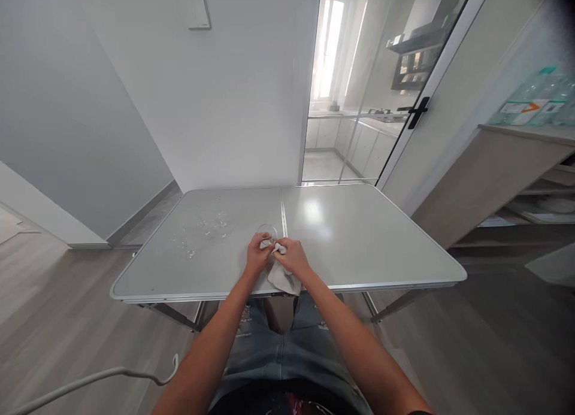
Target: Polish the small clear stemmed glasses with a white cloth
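Head view: I read both hands at the near edge of the table [359, 247], close to its middle. The left hand [257, 256] has its fingers curled around the near left side of a clear glass [266, 228], gripping it with the round end toward the far side. The glass is positioned over the left half of the table, just beside the centre seam [283, 211]. The right hand [294, 258] has its fingers bent and pinching a white cloth [284, 277]; a bunched part of the cloth sits at the near right of the glass, and the remainder hangs toward the near table edge. From my station I cannot tell whether any fingertip is inside the glass — the hands cover that area.

Further clear glassware [207, 222] stands in a loose group on the left part of the table, well apart from the hands; outlines are too faint for me to count. Beyond the far right edge is a framed glass door [354, 103] with a black handle [418, 112]. Plastic bottles [534, 100] stand on a cabinet [489, 175] at the right. A pale cable [112, 373] extends across the near left.
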Available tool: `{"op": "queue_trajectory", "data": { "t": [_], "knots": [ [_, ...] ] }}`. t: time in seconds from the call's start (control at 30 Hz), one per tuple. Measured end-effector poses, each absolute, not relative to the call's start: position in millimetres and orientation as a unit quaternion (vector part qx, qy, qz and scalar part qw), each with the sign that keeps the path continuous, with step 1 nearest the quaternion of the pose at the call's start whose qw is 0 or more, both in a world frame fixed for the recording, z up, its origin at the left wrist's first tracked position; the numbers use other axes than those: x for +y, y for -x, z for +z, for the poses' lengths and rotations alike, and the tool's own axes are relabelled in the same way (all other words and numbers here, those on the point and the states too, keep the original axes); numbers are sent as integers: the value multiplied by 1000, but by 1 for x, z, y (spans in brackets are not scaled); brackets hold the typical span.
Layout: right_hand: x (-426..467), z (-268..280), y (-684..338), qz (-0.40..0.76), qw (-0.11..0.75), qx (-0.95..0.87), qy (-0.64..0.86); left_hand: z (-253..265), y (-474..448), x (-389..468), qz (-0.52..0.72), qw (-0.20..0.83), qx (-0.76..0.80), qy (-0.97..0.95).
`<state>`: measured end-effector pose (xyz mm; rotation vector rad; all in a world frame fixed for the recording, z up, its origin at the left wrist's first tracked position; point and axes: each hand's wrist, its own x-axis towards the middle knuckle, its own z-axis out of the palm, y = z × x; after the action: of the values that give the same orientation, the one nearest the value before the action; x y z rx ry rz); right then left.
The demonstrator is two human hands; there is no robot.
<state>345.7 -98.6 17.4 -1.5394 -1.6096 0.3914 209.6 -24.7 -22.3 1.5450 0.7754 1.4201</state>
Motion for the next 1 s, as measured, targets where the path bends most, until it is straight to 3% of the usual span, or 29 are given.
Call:
{"op": "queue_trajectory", "data": {
  "t": [0.1, 0.33, 0.6, 0.77, 1.0],
  "knots": [
    [-98, 20, -349, 161, 404, -664, 608, -23, -208, -25, 549, 473, 311, -615],
    [-94, 29, -369, 305, 413, -691, 508, -19, -204, -27, 542, 463, 332, -618],
    [-92, 21, -355, 125, 319, -688, 640, -20, -205, -29, 555, 435, 309, -639],
    [-89, 22, -350, 67, 246, -697, 670, -17, -206, -31, 538, 470, 304, -631],
    [-57, 17, -408, 59, 352, -558, 749, -10, -207, -33, 497, 396, 339, -694]
  ]
}}
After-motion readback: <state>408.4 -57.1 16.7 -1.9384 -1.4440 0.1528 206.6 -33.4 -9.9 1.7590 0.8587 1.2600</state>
